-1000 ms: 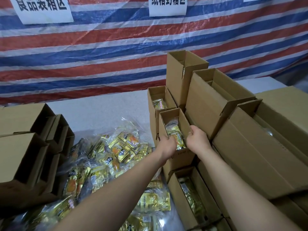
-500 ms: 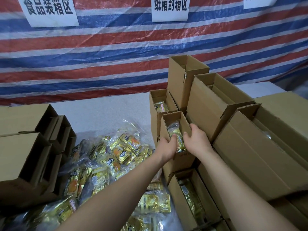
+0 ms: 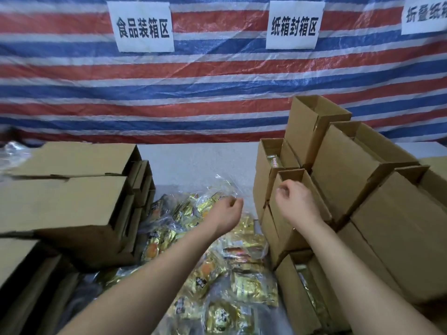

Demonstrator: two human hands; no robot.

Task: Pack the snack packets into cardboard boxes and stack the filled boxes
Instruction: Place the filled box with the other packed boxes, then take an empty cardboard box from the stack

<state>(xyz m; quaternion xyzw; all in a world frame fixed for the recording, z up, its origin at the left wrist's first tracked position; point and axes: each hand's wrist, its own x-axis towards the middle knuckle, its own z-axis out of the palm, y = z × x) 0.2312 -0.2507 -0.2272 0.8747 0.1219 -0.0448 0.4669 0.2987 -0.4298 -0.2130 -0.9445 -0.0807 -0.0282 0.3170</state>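
Behind our table hangs a striped tarpaulin (image 3: 217, 88) in red, white and blue, carrying three white paper signs (image 3: 142, 26) with black characters. Below it the grey table (image 3: 198, 163) runs across the view. On our right rises the stack of cardboard boxes (image 3: 358, 180), their open tops turned toward us and upward; the largest ones (image 3: 406, 228) lie farthest right, and a tall one (image 3: 312, 124) stands at the back. On our left sits another pile of cardboard boxes (image 3: 70, 204), lying on their sides with their mouths facing right. Between the two piles the snack packets (image 3: 212, 269) spread in a loose heap of gold and orange wrappers inside clear plastic, reaching down to the bottom edge.

At the near foot of the right stack an open box (image 3: 304, 293) shows gold packets inside. Above it stands the small open box (image 3: 287, 206) we are working at; what lies inside it we cannot tell from here. Behind that, another small box (image 3: 271, 160) holds a packet just visible at its rim.

Our right hand (image 3: 296, 204) hovers in front of the small open box, fingers loosely curled and holding nothing. Our left hand (image 3: 226, 213) hangs over the packet heap, just left of the stack, fingers likewise loosely bent and empty.
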